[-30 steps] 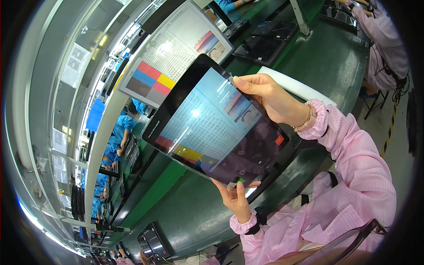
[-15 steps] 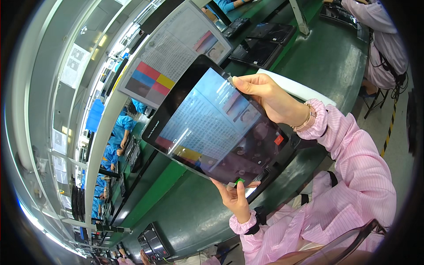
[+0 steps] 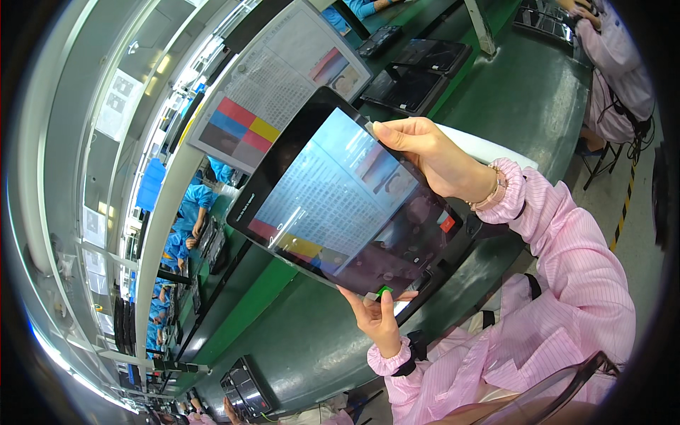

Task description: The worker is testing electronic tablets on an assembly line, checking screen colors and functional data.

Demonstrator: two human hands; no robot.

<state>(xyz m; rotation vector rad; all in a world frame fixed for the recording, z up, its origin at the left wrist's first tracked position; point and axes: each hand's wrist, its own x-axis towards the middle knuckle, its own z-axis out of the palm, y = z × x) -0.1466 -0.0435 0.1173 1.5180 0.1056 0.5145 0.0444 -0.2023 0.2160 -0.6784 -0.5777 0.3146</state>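
Both my hands hold up a black tablet (image 3: 386, 241), tilted, above the green bench. Its screen shows a live-looking picture of a printed test chart (image 3: 283, 85) standing just beyond it, with text, a photo and colour blocks. My right hand (image 3: 432, 156) is closed on the tablet's right edge, thumb on the front by a small clear tab and fingers behind. At the lower edge, my left hand (image 3: 375, 322) pinches the tablet, its thumb beside a green sticker (image 3: 383, 290). A red sticker (image 3: 447, 224) marks the tablet's lower right corner.
A green bench (image 3: 297, 354) runs beneath, with a white slab (image 3: 489, 146) behind my right hand. Black panel-like devices (image 3: 407, 88) lie beyond the chart; another black device (image 3: 244, 389) sits at lower left. Co-workers in blue (image 3: 195, 205) and pink (image 3: 616, 78) sit nearby.
My hands and the tablet stay almost still. At the upper right, the co-worker in pink has shifted their arms and hands. The black devices beyond the chart have moved slightly left.
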